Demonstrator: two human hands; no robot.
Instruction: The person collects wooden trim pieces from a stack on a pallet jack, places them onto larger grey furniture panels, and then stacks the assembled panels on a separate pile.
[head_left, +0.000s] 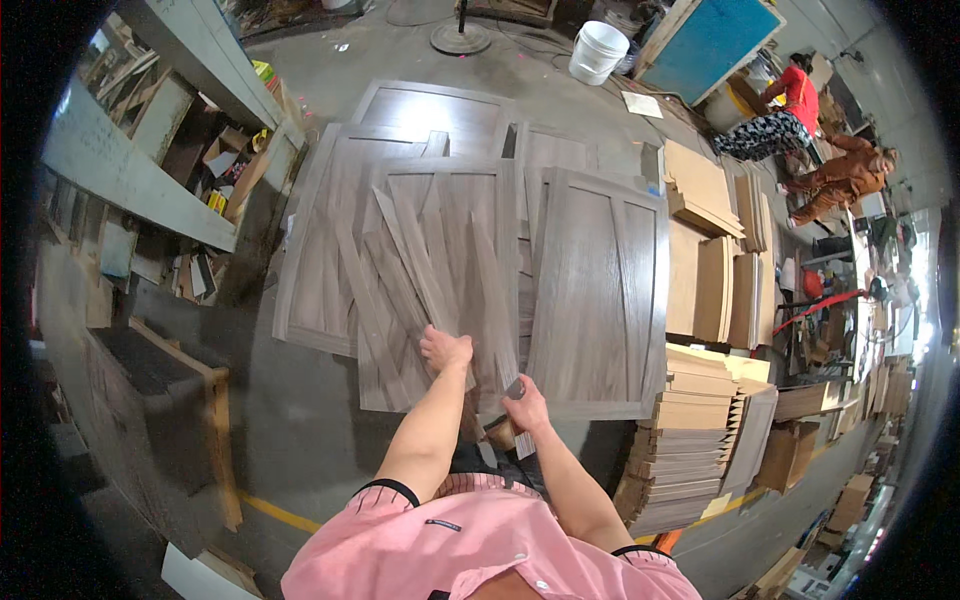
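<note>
Head view: the left hand (446,348) partly covers grey strips (412,262).

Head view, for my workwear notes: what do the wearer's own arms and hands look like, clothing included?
The left hand and right hand are ungloved, and both forearms are bare. Short pink sleeves end in black trim; dark stripes show beside the left one's.

Loose strips (492,300), framed panels (578,290) and stacked boards (685,470) mark a woodworking workshop
</note>
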